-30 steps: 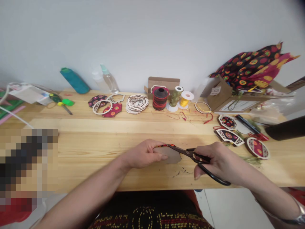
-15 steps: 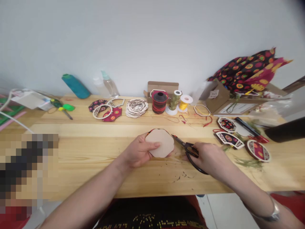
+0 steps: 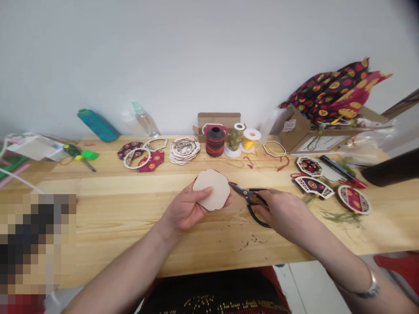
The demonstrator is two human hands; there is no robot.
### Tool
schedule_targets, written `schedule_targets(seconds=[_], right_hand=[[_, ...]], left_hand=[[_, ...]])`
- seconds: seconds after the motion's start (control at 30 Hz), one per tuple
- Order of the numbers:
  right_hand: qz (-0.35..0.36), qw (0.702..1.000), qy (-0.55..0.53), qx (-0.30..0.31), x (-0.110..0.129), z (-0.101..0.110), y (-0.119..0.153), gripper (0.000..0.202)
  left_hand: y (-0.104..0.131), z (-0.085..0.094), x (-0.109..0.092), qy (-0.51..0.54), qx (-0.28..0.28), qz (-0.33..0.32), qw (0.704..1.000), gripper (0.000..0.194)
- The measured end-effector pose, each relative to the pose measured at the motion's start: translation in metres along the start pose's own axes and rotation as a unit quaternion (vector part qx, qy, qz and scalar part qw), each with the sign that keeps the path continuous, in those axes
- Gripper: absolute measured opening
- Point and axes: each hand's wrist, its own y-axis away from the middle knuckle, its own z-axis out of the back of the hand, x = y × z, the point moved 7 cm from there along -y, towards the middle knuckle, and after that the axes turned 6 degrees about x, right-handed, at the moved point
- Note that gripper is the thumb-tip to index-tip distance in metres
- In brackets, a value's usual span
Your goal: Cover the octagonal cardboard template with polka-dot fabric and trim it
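Observation:
My left hand [image 3: 186,206] grips a pale, plain plate [image 3: 214,192] with scalloped corners, its thumb lying across the face and its fingers behind. A sliver of dark and red material shows along the plate's upper left edge. My right hand [image 3: 283,211] has its fingers in the black handles of a pair of scissors [image 3: 248,195]. The scissors' tips point left and reach the plate's right edge; whether they touch it is hard to tell. Small dark scraps [image 3: 250,242] lie on the wooden table [image 3: 131,222] below the scissors.
Along the wall stand a teal thread cone [image 3: 98,125], spray bottle [image 3: 145,122], stacked wooden cutouts [image 3: 184,151], red-black spool [image 3: 215,143], green spool [image 3: 236,138] and yellow spool [image 3: 249,141]. Rightward are a cardboard box [image 3: 296,131] with patterned fabric [image 3: 334,91], framed ornaments [image 3: 312,186] and a black cylinder [image 3: 391,173].
In the view, both hands, the plate and the scissors sit slightly further left and higher. The scissors' handles look spread wider apart, and the background has shifted a little too.

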Motion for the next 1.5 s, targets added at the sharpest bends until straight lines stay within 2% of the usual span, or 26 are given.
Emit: schedule_targets(seconds=[0.17,0.23,0.3,0.37,0.43,0.5,0.63,0.83,1.03,1.23,1.37,1.5], right_hand=[[0.013,1.0,0.01,-0.009,0.0,0.004,-0.002,0.027],[0.034,0.996,-0.047,-0.062,-0.001,0.013,-0.001,0.028],[0.086,0.972,-0.164,-0.144,0.002,0.026,0.002,0.024],[0.153,0.926,-0.281,-0.2,0.008,0.036,0.006,0.02],[0.21,0.893,-0.339,-0.21,0.018,0.04,0.008,0.029],[0.245,0.884,-0.343,-0.203,0.031,0.04,0.007,0.037],[0.266,0.897,-0.293,-0.196,0.051,0.036,0.006,0.028],[0.266,0.917,-0.22,-0.198,0.062,0.035,0.009,0.015],[0.265,0.918,-0.22,-0.197,0.063,0.037,0.014,0.016],[0.239,0.935,-0.219,-0.146,0.063,0.036,0.012,0.018],[0.225,0.939,-0.23,-0.12,0.062,0.034,0.012,0.021],[0.226,0.926,-0.27,-0.134,0.059,0.038,0.012,0.019]], left_hand=[[0.001,-0.006,0.003,-0.054,0.026,-0.014,0.998,0.024],[0.002,-0.008,0.004,-0.091,0.035,-0.024,0.995,0.024],[0.003,-0.01,0.007,-0.138,0.046,-0.029,0.989,0.026],[0.005,-0.011,0.009,-0.189,0.061,-0.023,0.98,0.03],[0.006,-0.013,0.01,-0.255,0.076,-0.011,0.964,0.031],[0.008,-0.017,0.009,-0.334,0.096,-0.011,0.938,0.029],[0.01,-0.026,0.007,-0.43,0.145,-0.032,0.891,0.025],[0.01,-0.018,0.012,-0.476,0.13,-0.006,0.869,0.021],[0.012,-0.021,0.015,-0.478,0.154,0.003,0.865,0.025],[0.013,-0.024,0.015,-0.482,0.154,0.008,0.863,0.023],[0.013,-0.026,0.015,-0.462,0.151,0.015,0.874,0.02],[0.012,-0.025,0.012,-0.428,0.129,0.029,0.894,0.022]])
